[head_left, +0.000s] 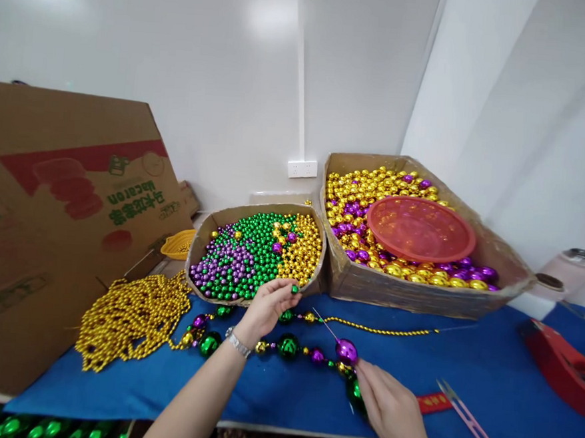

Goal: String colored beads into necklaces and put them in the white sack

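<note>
Between the fingertips of my left hand [270,306] is a small green bead [294,289], in front of the shallow cardboard box [201,243] of small green, purple and gold beads. My right hand [393,407] grips a large shiny purple bead [346,351]. A thin needle [324,324] sticks out of it, pointing up and left. Below the purple bead, a big green bead [355,391] is partly hidden by my right fingers. From there a strung garland of mixed beads [288,345] runs left over the blue cloth, loops back behind my left wrist and ends in small gold beads.
A bigger carton [398,286] holds gold and purple balls with a red plastic basin [422,229] on top. Gold bead strands [135,318] lie by a large cardboard box [61,229] on the left. Pink-handled snips [475,428] and a red tape dispenser [562,371] lie right.
</note>
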### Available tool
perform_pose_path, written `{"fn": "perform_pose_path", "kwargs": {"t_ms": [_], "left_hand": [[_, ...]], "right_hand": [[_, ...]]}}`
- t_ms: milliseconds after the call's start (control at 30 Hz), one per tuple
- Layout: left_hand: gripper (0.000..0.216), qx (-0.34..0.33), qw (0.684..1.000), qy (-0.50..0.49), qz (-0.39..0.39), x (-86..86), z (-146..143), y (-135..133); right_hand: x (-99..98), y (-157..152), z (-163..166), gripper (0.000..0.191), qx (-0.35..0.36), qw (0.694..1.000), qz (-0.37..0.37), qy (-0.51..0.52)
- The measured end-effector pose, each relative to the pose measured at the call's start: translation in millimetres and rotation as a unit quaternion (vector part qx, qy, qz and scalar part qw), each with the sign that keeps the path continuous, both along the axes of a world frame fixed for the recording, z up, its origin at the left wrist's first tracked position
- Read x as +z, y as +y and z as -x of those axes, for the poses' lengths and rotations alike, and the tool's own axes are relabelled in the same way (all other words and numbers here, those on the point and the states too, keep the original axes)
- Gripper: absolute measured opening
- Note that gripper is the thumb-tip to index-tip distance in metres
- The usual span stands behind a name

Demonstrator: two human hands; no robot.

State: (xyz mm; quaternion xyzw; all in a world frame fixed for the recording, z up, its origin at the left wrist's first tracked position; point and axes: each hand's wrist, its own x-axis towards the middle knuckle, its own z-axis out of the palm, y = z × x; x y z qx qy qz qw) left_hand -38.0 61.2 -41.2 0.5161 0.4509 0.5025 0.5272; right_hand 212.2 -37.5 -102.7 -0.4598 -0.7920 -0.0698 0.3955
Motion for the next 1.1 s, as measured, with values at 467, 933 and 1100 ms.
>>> {"fn": "perform_pose_path", "kwargs": {"t_ms": [467,933,1100], "left_hand": [[0.024,-0.038,0.963,-0.248,0.094,1.3,-38,-28],[0.025,-0.103,0.979,-0.175,-0.017,21.6,-116,-29],[0.028,-0.11,0.989,-0.1,-0.001,-11.8,-149,-33]], "right_hand": [[0.8,-4,-1,0.036,-0.01,0.999,-0.005,-0.053],[23.5,3,-51,0.028,-0.106,0.993,0.053,0.011],[-10.4,-2,-51,0.026,-0.096,0.978,0.164,0.085]]}}
